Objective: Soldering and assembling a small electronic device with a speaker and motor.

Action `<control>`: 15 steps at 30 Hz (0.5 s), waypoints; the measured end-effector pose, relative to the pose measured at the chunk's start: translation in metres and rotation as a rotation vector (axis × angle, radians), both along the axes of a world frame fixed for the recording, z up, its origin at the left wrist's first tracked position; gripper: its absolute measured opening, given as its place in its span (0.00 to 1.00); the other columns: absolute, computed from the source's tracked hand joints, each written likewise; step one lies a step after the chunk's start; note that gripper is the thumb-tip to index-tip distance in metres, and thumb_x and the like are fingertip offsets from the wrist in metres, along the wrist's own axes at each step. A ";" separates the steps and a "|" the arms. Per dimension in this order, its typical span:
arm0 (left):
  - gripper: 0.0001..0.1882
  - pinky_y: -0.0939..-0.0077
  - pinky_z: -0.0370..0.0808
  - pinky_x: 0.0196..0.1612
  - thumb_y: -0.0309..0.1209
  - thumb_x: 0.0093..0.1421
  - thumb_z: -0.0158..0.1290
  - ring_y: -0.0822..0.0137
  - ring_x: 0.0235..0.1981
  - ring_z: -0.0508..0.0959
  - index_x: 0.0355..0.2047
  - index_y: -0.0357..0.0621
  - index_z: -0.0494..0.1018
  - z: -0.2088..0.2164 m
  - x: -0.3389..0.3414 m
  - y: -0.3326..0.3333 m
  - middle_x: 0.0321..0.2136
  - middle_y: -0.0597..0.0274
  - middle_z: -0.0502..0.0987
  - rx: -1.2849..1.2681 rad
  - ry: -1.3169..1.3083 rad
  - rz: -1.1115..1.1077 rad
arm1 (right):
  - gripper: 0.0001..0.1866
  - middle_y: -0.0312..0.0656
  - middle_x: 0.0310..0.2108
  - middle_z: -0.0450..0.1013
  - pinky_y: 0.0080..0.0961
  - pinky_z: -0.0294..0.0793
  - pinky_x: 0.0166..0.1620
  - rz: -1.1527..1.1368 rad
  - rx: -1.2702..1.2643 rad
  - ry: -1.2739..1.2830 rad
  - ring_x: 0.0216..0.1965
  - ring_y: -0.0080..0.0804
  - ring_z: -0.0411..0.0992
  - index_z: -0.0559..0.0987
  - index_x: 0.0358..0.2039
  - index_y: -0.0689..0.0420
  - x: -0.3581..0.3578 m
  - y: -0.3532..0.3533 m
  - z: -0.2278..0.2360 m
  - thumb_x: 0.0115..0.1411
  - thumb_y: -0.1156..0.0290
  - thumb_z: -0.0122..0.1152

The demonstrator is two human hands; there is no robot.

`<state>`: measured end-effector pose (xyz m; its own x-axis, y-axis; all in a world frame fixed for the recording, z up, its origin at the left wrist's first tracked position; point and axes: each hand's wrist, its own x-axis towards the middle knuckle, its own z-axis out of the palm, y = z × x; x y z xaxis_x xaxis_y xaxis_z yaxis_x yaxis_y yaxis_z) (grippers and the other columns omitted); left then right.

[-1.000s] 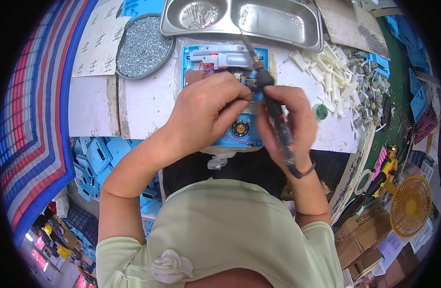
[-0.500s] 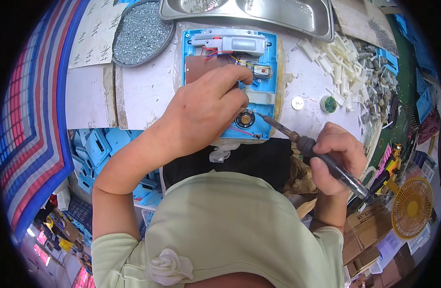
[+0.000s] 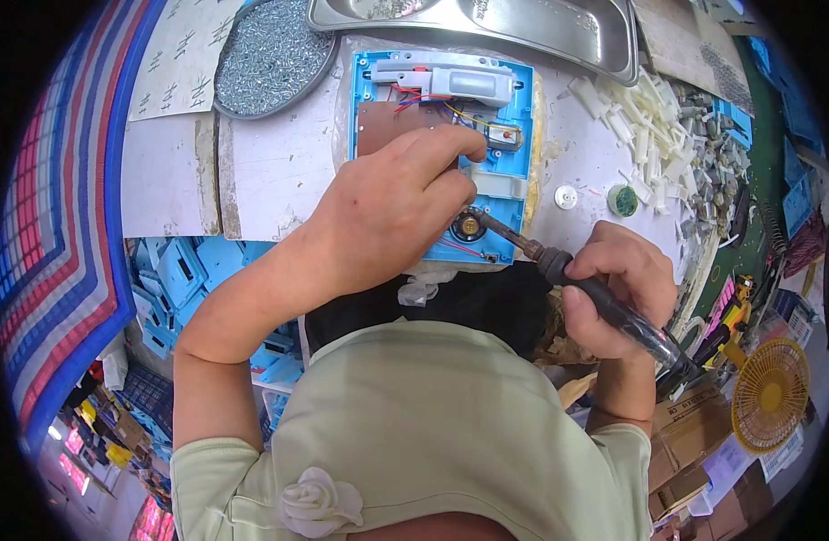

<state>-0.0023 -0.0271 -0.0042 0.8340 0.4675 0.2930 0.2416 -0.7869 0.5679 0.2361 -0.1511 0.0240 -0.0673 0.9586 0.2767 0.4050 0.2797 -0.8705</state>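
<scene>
Soldering iron (image 3: 604, 298) at the rim of a speaker (image 3: 469, 230)

My right hand (image 3: 626, 287) has its fingers closed around the iron's dark handle, the tip pointing left to the speaker's far rim; whether it touches, I can't tell. My left hand (image 3: 392, 207) hangs over the blue casing (image 3: 514, 213), thumb and forefinger curled close together; what they pinch, if anything, is hidden. The casing lies open on the bench (image 3: 279, 176), with a brown board (image 3: 387, 126) at its left. To the right sit a white disc (image 3: 566, 197) and a green-filled tub (image 3: 623, 200); far left, a dish of screws (image 3: 275, 59).
</scene>
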 end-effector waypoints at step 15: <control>0.10 0.66 0.80 0.41 0.22 0.52 0.60 0.56 0.43 0.80 0.35 0.42 0.74 0.002 -0.001 0.001 0.48 0.57 0.74 -0.009 0.018 -0.011 | 0.12 0.34 0.19 0.70 0.21 0.57 0.21 -0.084 -0.047 0.036 0.16 0.22 0.62 0.79 0.32 0.58 0.007 -0.011 0.002 0.44 0.74 0.71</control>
